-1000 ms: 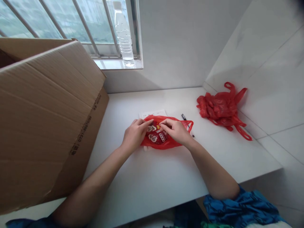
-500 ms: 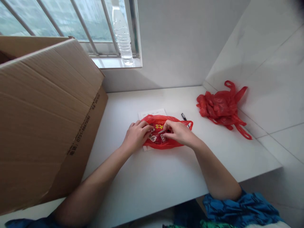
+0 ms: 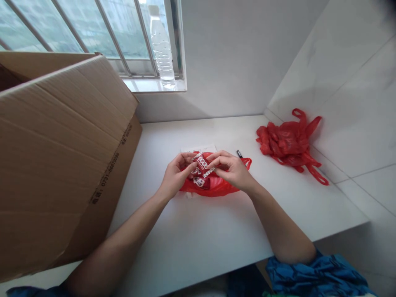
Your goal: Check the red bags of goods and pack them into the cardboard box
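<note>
One left hand (image 3: 175, 175) at nine o'clock and one right hand (image 3: 232, 170) at three pinch a flat red-and-white packet (image 3: 202, 163) over a red plastic bag (image 3: 220, 187).

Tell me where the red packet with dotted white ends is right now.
In the head view, the red packet is near the centre, between the left hand and the right hand, over the open red bag on the white table.

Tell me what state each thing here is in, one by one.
Small red packet: held between left hand and right hand
Red bag: open, other packets inside
Red plastic bundle: crumpled
Cardboard box: open on top
Bottle: upright, fill unclear
Pen: lying, partly hidden
Paper: flat, partly covered
</note>
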Action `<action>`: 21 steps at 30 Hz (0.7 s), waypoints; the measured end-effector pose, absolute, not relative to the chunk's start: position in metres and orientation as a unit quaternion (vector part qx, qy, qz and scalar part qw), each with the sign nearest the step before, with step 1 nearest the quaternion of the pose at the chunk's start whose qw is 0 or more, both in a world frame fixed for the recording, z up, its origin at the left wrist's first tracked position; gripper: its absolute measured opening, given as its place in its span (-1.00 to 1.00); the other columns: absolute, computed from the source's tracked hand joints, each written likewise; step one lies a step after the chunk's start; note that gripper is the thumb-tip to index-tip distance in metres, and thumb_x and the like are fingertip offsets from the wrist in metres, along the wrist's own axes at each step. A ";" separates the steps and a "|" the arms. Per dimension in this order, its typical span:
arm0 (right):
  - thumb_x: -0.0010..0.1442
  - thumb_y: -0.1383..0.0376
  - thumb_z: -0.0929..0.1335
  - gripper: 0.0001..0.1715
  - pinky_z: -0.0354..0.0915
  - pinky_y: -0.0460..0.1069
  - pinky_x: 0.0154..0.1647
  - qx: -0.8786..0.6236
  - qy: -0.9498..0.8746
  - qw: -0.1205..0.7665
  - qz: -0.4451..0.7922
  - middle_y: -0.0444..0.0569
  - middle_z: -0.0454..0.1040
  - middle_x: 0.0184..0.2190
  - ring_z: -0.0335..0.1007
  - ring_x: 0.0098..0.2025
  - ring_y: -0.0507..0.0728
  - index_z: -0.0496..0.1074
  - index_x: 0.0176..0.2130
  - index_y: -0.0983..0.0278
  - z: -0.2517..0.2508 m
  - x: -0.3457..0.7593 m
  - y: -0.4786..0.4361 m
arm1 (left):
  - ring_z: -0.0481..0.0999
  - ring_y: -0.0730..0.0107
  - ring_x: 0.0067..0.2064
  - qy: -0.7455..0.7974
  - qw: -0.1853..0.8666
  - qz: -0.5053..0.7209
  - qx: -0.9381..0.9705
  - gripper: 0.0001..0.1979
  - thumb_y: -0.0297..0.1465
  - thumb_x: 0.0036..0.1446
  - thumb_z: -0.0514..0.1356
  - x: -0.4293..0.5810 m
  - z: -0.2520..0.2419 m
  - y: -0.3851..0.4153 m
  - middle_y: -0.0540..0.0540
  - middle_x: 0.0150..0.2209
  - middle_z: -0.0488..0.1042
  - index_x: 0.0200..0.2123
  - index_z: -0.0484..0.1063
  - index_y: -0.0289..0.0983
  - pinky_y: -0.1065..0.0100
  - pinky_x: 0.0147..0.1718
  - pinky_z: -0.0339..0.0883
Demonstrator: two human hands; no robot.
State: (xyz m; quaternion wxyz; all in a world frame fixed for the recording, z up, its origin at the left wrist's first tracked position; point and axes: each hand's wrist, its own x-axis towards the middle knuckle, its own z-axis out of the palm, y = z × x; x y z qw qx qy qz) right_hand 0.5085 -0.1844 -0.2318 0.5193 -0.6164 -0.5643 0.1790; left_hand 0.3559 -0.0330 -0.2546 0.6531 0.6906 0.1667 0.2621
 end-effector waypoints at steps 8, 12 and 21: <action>0.26 0.16 0.36 -0.71 0.49 0.08 -0.09 -0.611 -0.434 0.586 0.308 0.01 0.50 -0.05 0.48 -0.04 0.15 0.43 -0.04 0.19 -0.246 0.507 -0.175 | 0.53 0.45 -0.34 0.149 0.688 0.287 0.650 -0.61 -0.30 0.11 0.34 0.357 -0.254 -0.037 -0.03 -0.30 0.45 -0.03 0.33 -0.26 0.36 -0.28 0.53; 0.23 0.07 0.41 -0.67 0.49 0.10 -0.09 -0.595 -0.446 0.567 0.353 0.01 0.54 -0.12 0.50 -0.11 0.15 0.48 -0.09 0.21 -0.247 0.504 -0.173 | 0.57 0.40 -0.24 0.136 0.691 0.303 0.642 -0.56 -0.32 0.12 0.34 0.357 -0.256 -0.038 -0.04 -0.25 0.43 0.02 0.29 -0.23 0.31 -0.18 0.55; 0.27 0.10 0.35 -0.63 0.44 0.09 -0.12 -0.620 -0.476 0.540 0.311 -0.05 0.56 -0.18 0.48 -0.20 0.13 0.50 0.03 0.14 -0.241 0.505 -0.177 | 0.46 0.45 -0.45 0.212 0.654 0.256 0.679 -0.66 -0.11 0.14 0.28 0.355 -0.251 -0.038 -0.01 -0.45 0.44 -0.34 0.38 -0.28 0.41 -0.43 0.43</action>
